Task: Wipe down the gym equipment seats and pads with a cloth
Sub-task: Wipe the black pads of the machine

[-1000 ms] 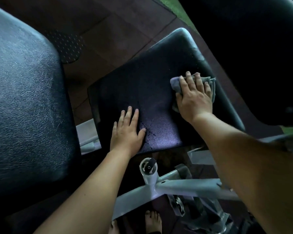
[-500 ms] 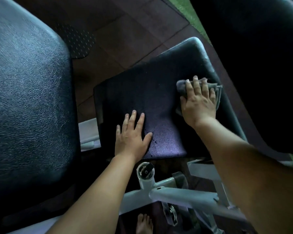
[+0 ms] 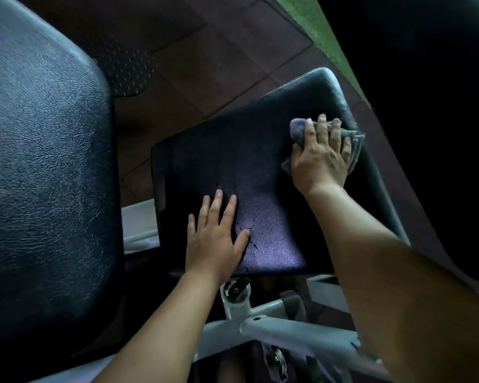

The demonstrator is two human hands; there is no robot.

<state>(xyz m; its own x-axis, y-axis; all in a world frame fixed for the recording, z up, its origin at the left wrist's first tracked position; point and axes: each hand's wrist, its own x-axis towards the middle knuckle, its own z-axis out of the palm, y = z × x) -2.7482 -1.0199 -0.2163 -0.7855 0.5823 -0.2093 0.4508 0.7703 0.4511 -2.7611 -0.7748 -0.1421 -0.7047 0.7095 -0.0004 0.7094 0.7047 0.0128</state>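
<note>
Head view: looking down on a dark padded seat (image 3: 246,167) of a gym machine, set over a pale metal frame (image 3: 288,327). Right hand (image 3: 320,158) pressed flat on a bunched grey cloth (image 3: 297,128) at the seat's far right corner, fingers (image 3: 321,128) spread over the cloth and pinning it rather than pinching; cloth edges poking out past the fingertips and beside the little finger. Left hand (image 3: 215,239) laid palm down on the near part of the seat, fingers extended and slightly fanned, holding nothing, apparently just bracing. Small dark droplets (image 3: 253,246) on the vinyl beside the left thumb, likely moisture not yet wiped. Large textured pad (image 3: 39,161) close on the left, another dark pad (image 3: 426,106) on the right, neither touched. Tiled floor (image 3: 219,64) beyond, with a strip of green at the top.

Handling, as a judgement: cloth soft, light and limp, prone to bunching, so best worked under a flat palm with pressure spread through the fingers. Vinyl probably smooth and a little slick where damp, firm with slight give. Seat seemingly fixed to the frame.

No containers visible; no bottle or bucket in frame.
</note>
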